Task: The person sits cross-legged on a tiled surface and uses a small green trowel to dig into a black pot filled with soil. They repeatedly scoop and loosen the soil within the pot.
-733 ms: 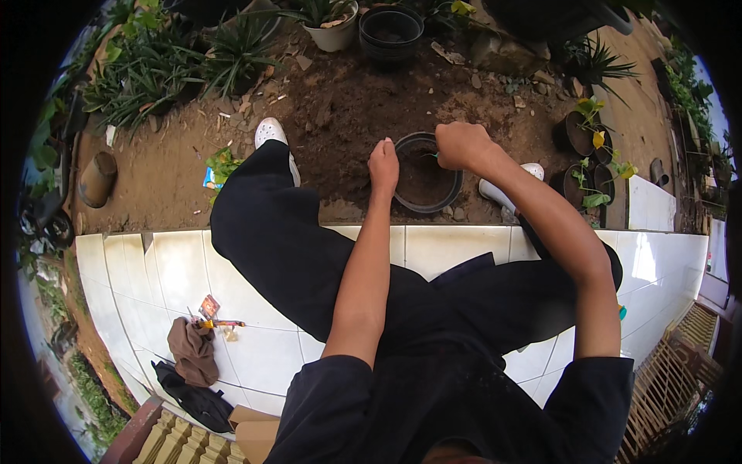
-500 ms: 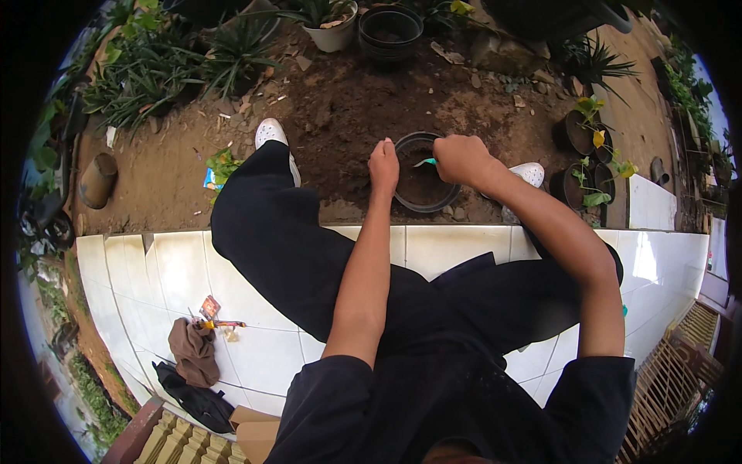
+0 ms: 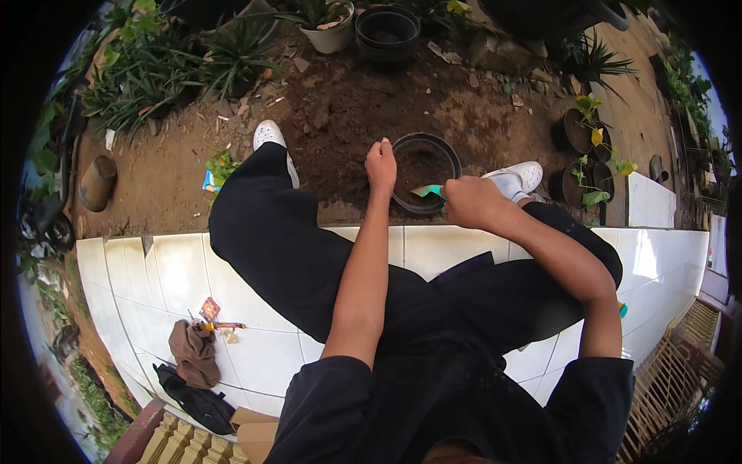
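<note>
A black round pot with dark soil inside rests on the dirt between my white shoes. My left hand is closed on the pot's left rim, fingers curled at the edge. My right hand is wrapped round a small trowel with a green handle, just beside the lower right of the pot. The trowel's metal blade is inside the pot, low on the soil.
Potted and leafy plants line the back, with stacked black pots. Small yellow-leaved plants stand at right. A white tiled ledge holds a brown cloth, a black bag and small items. A brown cylinder lies at left.
My right hand and the trowel have moved down toward the near side of the pot, and more of the blade shows. My left hand is almost unmoved.
</note>
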The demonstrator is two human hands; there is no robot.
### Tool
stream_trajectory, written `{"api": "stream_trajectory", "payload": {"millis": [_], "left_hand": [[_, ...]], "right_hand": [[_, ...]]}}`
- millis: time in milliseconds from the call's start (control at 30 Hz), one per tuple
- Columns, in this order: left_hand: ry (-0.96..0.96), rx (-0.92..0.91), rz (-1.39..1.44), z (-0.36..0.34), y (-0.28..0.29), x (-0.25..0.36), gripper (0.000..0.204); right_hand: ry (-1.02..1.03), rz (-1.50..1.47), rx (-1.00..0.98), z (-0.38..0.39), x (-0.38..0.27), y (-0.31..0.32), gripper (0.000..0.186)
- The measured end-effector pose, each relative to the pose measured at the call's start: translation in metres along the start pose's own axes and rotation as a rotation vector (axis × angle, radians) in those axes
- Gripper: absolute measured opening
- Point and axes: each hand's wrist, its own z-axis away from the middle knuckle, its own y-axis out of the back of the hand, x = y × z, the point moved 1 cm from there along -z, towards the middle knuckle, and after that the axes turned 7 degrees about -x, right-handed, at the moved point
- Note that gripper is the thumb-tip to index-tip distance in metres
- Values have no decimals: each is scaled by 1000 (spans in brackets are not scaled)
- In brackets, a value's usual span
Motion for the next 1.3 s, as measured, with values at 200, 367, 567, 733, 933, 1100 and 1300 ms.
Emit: {"api": "stream_trajectory", "payload": {"millis": [200,367,567,733,933,1100,1300], "left_hand": [[59,-38,83,1,-4,6,43],[61,-31,67,-1,5,-2,42],[75,-65,-26,3,0,11,48],[77,-25,-137,1,3,12,47],[206,-490,-871,-54,52,34,62],[843,-640,-1762,-84,152,175,82],[991,-805,-1784,-69,259,179,80]], "right_hand": [[-121,-197,123,-25,20,-22,25],[-87,-288,-32,-7,6,-7,26],[-212,-328,2,-22,10,-9,33],[-161,-323,-19,3,4,17,27],[-70,-289,142,-18,-3,-31,29],[-75,-182,42,6,10,2,25],[-50,-181,85,-11,19,-44,22]]}}
